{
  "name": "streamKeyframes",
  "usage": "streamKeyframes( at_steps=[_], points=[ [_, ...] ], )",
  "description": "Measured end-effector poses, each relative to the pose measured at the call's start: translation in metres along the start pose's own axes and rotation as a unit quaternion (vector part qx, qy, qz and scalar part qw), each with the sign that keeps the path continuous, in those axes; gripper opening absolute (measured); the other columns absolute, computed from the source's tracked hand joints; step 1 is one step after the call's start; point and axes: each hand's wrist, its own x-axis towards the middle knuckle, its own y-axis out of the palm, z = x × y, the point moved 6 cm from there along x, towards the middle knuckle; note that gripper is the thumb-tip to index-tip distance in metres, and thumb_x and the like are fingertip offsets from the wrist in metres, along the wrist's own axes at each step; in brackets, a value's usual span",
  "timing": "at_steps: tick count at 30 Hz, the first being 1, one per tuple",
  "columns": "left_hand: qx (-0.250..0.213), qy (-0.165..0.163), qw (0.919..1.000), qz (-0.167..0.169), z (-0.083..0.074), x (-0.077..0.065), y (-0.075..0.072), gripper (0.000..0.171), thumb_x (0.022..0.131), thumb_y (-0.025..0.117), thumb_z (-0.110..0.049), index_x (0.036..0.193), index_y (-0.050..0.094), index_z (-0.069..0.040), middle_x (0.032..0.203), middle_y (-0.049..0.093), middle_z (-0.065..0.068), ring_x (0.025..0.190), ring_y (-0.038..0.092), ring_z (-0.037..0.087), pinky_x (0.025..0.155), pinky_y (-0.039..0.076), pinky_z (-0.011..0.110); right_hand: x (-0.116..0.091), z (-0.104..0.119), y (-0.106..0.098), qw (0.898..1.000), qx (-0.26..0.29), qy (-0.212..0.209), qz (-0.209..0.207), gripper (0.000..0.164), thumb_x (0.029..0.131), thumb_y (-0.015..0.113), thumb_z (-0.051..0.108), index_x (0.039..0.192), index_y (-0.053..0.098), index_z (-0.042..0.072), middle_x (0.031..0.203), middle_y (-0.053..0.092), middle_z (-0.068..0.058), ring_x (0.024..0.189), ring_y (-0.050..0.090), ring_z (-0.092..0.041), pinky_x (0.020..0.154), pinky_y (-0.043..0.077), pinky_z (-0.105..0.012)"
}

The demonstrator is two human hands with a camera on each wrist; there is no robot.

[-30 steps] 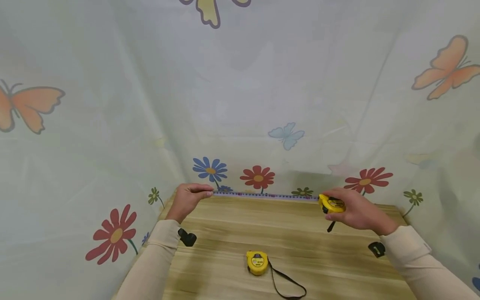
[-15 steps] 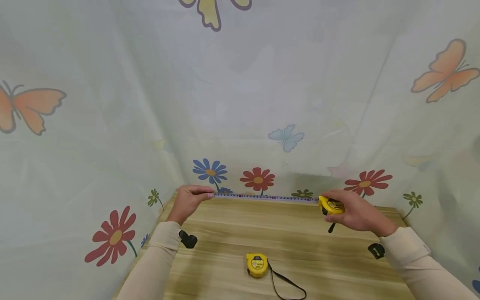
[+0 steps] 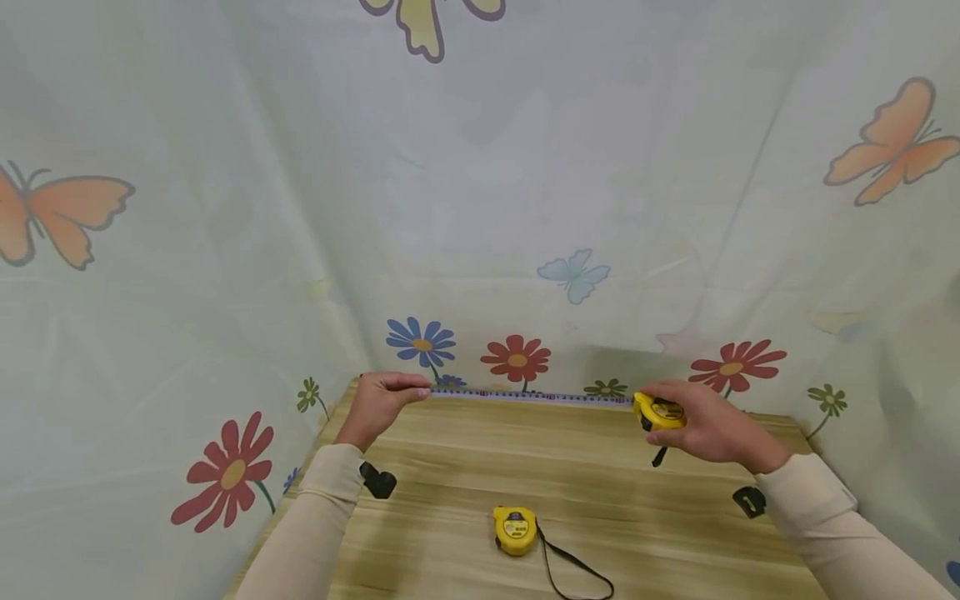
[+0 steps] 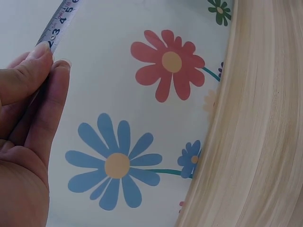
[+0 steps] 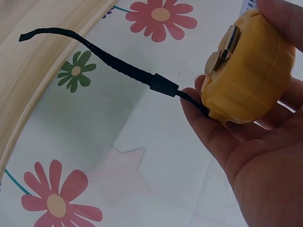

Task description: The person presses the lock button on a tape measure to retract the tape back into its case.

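A length of tape blade [image 3: 525, 395], white with dark numbers, runs straight between my two hands over the table's far part. My left hand [image 3: 382, 404] pinches its free end between thumb and fingers; the left wrist view shows the blade [image 4: 59, 23] leaving the fingertips near the mark 2. My right hand [image 3: 708, 421] grips the yellow tape measure [image 3: 658, 412] that the blade comes from. In the right wrist view the case [image 5: 255, 71] lies between thumb and fingers, its black strap [image 5: 118, 64] trailing off.
A second yellow tape measure [image 3: 515, 531] lies on the wooden table [image 3: 450, 467], its black strap [image 3: 573, 562] looped to the right. A pale curtain [image 3: 480, 208] printed with flowers and butterflies stands behind the table and at both sides.
Almost nothing differs. Both hands keep the blade stretched; the tape measure in my right hand has shifted very slightly left, and my left fingertips very slightly right.
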Motion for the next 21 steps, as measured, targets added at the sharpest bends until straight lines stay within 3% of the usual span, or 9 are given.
streamKeyframes(
  at_steps=[10, 21],
  points=[
    [0.008, -0.003, 0.9999, -0.009, -0.0032, -0.0004, 0.0023, 0.017, 0.089, 0.084, -0.02, 0.105, 0.084, -0.012, 0.109, 0.081, 0.008, 0.096, 0.077, 0.013, 0.087, 0.062, 0.028, 0.0003, 0.0, -0.0002, 1.0, 0.002, -0.001, 0.004, 0.059, 0.088, 0.085, 0.024, 0.137, 0.064, 0.001, 0.119, 0.07, -0.008, 0.092, 0.06, -0.011, 0.08, 0.058, -0.031],
    [0.015, -0.001, 0.9999, -0.005, -0.0071, 0.0003, 0.0074, 0.023, 0.09, 0.083, -0.019, 0.109, 0.082, -0.006, 0.109, 0.081, 0.008, 0.096, 0.076, 0.013, 0.087, 0.062, 0.029, -0.0003, 0.0006, -0.0016, 1.0, 0.003, -0.006, 0.006, 0.058, 0.088, 0.085, 0.025, 0.137, 0.064, 0.003, 0.119, 0.069, -0.006, 0.093, 0.06, -0.011, 0.081, 0.058, -0.032]
  ],
)
